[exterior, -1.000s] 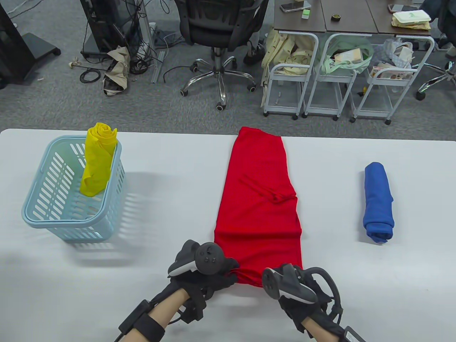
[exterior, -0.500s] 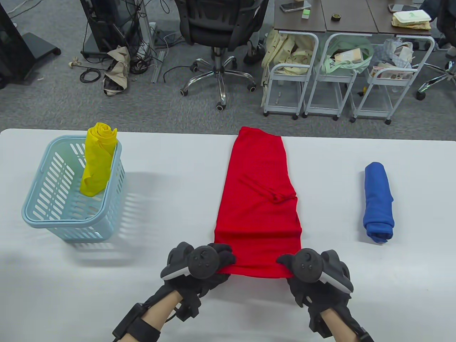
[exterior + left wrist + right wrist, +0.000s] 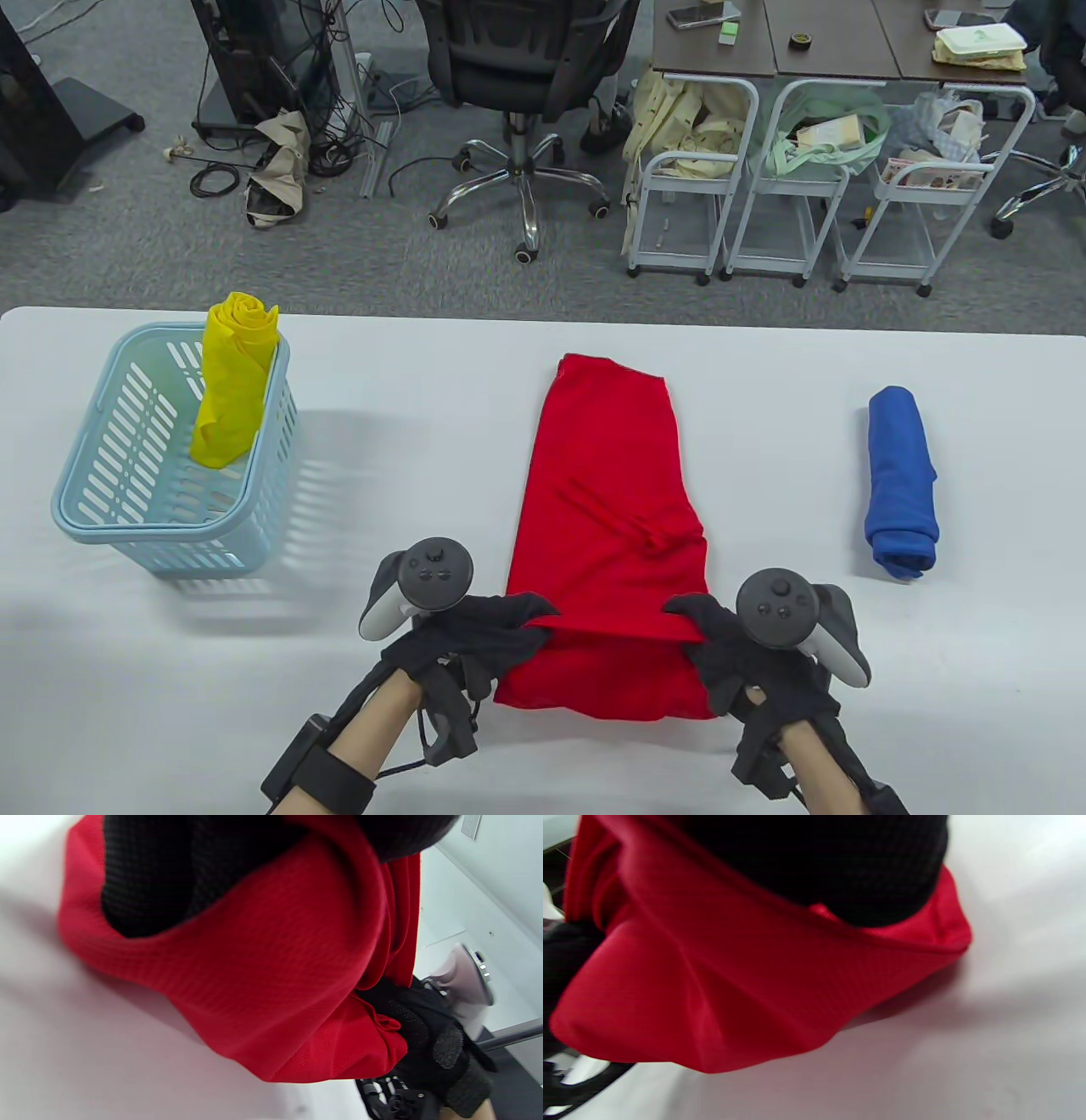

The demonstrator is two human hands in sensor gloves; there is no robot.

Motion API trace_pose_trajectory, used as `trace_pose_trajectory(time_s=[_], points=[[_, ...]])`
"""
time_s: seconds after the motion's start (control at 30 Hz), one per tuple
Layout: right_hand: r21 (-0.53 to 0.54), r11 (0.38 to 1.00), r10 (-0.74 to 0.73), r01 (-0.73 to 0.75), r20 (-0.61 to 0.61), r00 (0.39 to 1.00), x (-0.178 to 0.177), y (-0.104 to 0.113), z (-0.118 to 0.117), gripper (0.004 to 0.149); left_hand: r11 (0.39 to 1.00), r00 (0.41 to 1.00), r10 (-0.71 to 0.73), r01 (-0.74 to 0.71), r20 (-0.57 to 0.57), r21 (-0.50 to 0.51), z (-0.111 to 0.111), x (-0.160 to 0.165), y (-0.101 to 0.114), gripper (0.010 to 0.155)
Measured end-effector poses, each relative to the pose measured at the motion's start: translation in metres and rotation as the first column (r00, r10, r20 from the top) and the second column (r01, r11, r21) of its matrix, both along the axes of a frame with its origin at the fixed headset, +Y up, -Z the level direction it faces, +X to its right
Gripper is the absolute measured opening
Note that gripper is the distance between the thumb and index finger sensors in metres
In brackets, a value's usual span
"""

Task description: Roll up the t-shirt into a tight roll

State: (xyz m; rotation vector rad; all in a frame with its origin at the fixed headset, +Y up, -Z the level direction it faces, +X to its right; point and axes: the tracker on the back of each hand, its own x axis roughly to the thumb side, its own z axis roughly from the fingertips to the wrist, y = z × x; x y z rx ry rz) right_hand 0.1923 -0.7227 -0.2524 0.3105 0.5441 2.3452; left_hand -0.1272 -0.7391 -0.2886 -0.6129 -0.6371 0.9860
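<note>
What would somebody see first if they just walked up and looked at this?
The bright red t-shirt, folded into a long strip mid-table, with the left hand and right hand pinching its near end. Next, a yellow roll standing in the blue basket at left, and a blue roll lying at right.

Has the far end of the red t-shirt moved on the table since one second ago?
Yes. The red t-shirt slid toward the person: its far end, earlier at the table's far edge, now lies clearly short of it.
</note>
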Motion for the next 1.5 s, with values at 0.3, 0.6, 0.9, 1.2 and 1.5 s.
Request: trace_pose_trajectory(time_s=[0.3, 0.6, 0.9, 1.2, 1.5], points=[[-0.037, 0.982, 0.183, -0.183, -0.016, 0.983, 0.002, 0.006, -0.020, 0.043, 0.849, 0.914, -0.323, 0.395, -0.246, 0.352, -0.004, -0.007, 0.029, 0.047], [0.035, 0.933, 0.355, -0.359, 0.091, 0.930, -0.002, 0.015, -0.042, 0.046, 0.701, 0.801, -0.481, 0.595, -0.355, 0.393, -0.030, 0.015, 0.033, 0.047], [-0.057, 0.911, 0.411, -0.408, 0.092, 0.907, 0.005, 0.007, -0.081, 0.043, 0.574, 0.674, -0.641, 0.739, -0.367, 0.353, -0.068, 0.028, 0.037, 0.046], [-0.161, 0.887, 0.458, -0.432, 0.427, 0.780, 0.003, 0.047, -0.171, 0.081, 0.572, 0.532, -0.607, 0.808, -0.590, 0.140, -0.157, 0.044, 0.077, 0.073], [-0.081, 0.834, 0.549, -0.546, 0.223, 0.805, -0.021, 0.018, -0.134, 0.066, 0.637, 0.672, -0.676, 0.740, -0.303, 0.218, -0.112, 0.032, 0.025, 0.062]])
